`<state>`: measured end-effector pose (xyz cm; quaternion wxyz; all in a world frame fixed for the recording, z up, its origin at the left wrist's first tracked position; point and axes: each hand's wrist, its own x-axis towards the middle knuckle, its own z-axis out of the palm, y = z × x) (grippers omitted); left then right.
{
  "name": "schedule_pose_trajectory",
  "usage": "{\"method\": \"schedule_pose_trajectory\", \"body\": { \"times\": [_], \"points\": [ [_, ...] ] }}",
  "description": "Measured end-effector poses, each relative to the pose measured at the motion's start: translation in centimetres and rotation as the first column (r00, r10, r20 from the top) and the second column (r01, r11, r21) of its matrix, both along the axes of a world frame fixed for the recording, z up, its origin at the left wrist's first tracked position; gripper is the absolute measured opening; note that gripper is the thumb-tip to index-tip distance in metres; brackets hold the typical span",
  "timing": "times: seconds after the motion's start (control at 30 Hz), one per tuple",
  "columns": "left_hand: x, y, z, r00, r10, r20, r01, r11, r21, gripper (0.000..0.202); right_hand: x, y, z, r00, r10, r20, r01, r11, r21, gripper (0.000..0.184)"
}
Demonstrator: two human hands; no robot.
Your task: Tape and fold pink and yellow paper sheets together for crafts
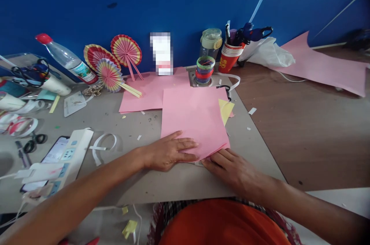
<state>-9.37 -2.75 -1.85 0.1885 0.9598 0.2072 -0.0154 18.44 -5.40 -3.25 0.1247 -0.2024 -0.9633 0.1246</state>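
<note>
A sheet of pink paper lies on the grey desk board in front of me. Flat across its lower left part rests my left hand, fingers spread over the surface. At the lower right corner, where the near edge is lifted or folded, my right hand has its fingers curled over the paper's edge. A small pale object shows just under that edge between my hands; its kind is unclear. Yellow paper sticks out from beneath the sheet's right side.
More pink paper lies behind, near pleated paper fans. A bottle, a red paper cup of tools and tape rolls stand along the blue wall. To the left are a power strip and scissors.
</note>
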Motion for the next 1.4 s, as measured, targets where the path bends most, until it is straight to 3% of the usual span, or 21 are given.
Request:
{"method": "schedule_pose_trajectory", "body": {
  "times": [0.17,0.33,0.87,1.03,1.4],
  "points": [
    [1.7,0.7,-0.6,0.999,-0.047,0.009,0.047,0.998,0.042,0.048,1.8,0.2,0.0,0.996,-0.045,0.071,0.046,0.999,-0.004,0.052],
    [3.1,1.5,-1.1,0.996,-0.076,0.041,0.072,0.994,0.085,0.045,2.6,-0.1,0.0,0.994,-0.092,0.057,0.092,0.996,0.011,0.046],
    [3.2,1.5,-0.9,0.997,-0.07,0.032,0.068,0.996,0.053,0.04,1.8,-0.7,0.1,0.999,-0.037,-0.039,0.037,0.999,-0.002,0.038],
    [3.4,1.5,-0.6,0.998,-0.054,0.019,0.053,0.998,0.028,0.039,1.7,-0.9,0.6,0.994,-0.036,-0.108,0.037,0.999,0.008,0.027],
    [3.4,1.7,-0.3,0.997,-0.075,0.009,0.075,0.997,0.01,0.042,0.7,-1.2,1.0,0.999,-0.019,-0.039,0.018,1.0,-0.012,0.022]
  ]
}}
